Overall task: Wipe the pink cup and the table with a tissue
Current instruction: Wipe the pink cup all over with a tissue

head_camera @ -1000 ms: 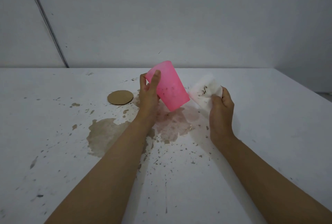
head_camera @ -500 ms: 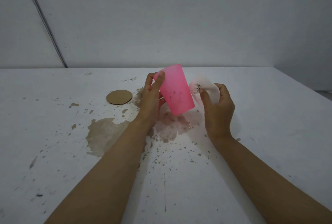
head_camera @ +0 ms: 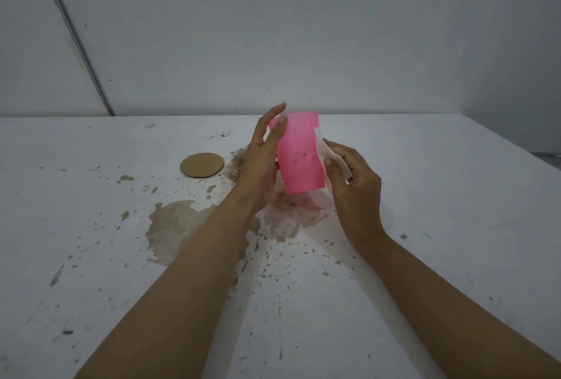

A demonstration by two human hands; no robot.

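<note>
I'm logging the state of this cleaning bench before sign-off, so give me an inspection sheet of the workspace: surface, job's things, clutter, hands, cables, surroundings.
Surface: white table, dirty; a brown puddle left of centre, a pinkish wet patch under the cup, dark specks scattered toward the near edge.
Job's things: pink cup held above the table, upside down and tilted, dark specks on its side; white tissue pressed to its right side.
Clutter: round cardboard disc lying flat, left of the hands.
Hands: left hand grips the cup; right hand holds the tissue.
Cables: one dark line running down the wall; cable or seam, cannot tell.
Surroundings: plain grey-white wall, nothing else seen.
</note>
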